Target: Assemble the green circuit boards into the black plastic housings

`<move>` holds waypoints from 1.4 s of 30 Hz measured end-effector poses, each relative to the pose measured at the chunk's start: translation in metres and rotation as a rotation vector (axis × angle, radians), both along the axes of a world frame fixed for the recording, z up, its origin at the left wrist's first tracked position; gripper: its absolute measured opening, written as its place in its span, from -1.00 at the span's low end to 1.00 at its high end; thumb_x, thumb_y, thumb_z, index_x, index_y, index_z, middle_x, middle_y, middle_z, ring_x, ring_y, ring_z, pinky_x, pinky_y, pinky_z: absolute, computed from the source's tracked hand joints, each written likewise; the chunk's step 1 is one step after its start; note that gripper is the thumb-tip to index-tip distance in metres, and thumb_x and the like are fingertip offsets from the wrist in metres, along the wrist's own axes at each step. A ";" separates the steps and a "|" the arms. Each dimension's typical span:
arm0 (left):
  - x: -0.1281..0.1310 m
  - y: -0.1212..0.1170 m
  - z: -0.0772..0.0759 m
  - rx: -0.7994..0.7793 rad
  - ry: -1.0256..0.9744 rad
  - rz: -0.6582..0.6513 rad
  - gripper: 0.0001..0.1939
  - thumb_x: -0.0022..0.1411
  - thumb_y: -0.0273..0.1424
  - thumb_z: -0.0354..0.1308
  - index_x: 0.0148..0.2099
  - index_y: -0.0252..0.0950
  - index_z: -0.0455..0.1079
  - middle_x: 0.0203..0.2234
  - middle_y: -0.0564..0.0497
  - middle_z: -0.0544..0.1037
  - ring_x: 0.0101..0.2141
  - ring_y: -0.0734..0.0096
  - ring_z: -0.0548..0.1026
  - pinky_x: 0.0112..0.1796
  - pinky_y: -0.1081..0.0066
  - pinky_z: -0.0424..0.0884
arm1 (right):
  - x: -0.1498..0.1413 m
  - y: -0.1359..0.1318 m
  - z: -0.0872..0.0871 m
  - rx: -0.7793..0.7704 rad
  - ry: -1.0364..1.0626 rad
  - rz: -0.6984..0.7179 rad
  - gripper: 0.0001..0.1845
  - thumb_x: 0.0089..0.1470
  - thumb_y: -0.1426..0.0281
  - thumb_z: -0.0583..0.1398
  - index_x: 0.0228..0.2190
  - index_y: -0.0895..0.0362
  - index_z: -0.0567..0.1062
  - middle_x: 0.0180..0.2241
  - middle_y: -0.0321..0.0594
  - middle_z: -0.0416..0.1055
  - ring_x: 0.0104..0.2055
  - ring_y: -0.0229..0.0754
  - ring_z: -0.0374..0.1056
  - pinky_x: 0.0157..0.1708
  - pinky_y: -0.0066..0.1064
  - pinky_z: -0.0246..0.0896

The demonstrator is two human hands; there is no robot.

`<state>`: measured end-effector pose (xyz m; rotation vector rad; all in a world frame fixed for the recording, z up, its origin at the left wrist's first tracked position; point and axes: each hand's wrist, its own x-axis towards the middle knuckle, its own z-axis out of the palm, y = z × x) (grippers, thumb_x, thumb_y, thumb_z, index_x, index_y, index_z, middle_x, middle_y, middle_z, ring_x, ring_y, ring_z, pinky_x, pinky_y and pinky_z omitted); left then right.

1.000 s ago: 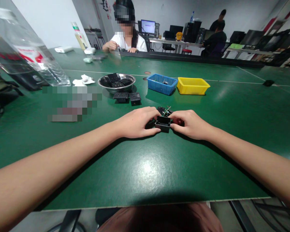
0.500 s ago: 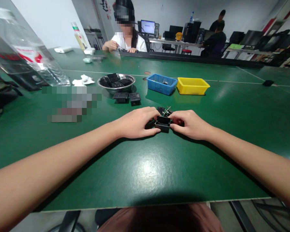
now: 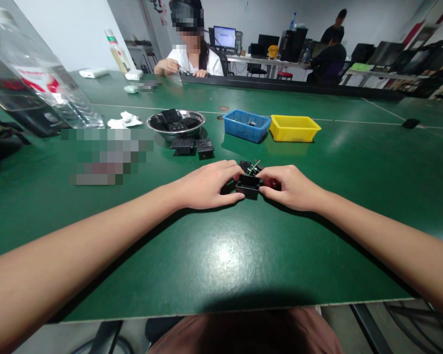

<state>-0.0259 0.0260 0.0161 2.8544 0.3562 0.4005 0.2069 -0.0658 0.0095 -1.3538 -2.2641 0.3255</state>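
Note:
A small black plastic box [image 3: 248, 188], open at the top, rests on the green table between my hands. My left hand [image 3: 216, 186] grips its left side with thumb and fingers. On the opposite side, my right hand [image 3: 290, 187] pinches the box's right end; part of a dark reddish thing shows under that palm, too hidden to name. Just behind the box lies a small green circuit board [image 3: 254, 167] with metal pins, close to my right fingertips. Beside it sits a flat black piece [image 3: 245, 165], partly covered by my left fingers.
A steel bowl [image 3: 155, 127] of black plastic parts stands behind, with two black parts [image 3: 205, 147] before it. Right of it are a blue bin [image 3: 246, 132] holding small metal pieces and a yellow bin [image 3: 294, 132]. Large bottles [image 3: 55, 93] stand left. Another person [image 3: 192, 61] sits opposite.
The view has shifted slightly, so everything sits a little higher in the picture. Both hands stay on the black box, with hardly any movement of their own.

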 end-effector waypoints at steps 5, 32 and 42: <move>0.000 -0.001 0.001 -0.006 -0.005 -0.001 -0.70 0.30 -0.20 0.14 -0.05 -0.30 0.37 -0.21 -0.08 0.50 -0.19 0.24 0.49 -0.17 0.34 0.39 | 0.000 0.000 0.000 0.002 0.006 0.000 -0.86 0.13 0.45 0.21 -0.25 0.20 0.54 -0.48 -0.30 0.42 -0.47 -0.29 0.25 -0.40 -0.46 0.06; -0.001 -0.005 0.003 0.015 -0.040 0.017 -0.70 0.26 -0.20 0.16 -0.07 -0.30 0.35 -0.31 -0.03 0.51 -0.32 0.32 0.51 -0.31 0.41 0.34 | -0.001 -0.001 0.001 0.004 0.026 0.009 -0.85 0.13 0.46 0.20 -0.25 0.20 0.54 -0.48 -0.30 0.42 -0.47 -0.29 0.26 -0.39 -0.46 0.08; -0.001 -0.006 0.003 -0.006 -0.058 0.033 -0.71 0.21 -0.26 0.16 -0.06 -0.25 0.29 -0.27 -0.01 0.53 -0.29 0.31 0.53 -0.29 0.41 0.37 | -0.002 -0.002 0.003 -0.013 0.082 0.038 -0.83 0.17 0.41 0.21 -0.17 0.16 0.50 -0.51 -0.36 0.38 -0.50 -0.31 0.24 -0.41 -0.48 0.08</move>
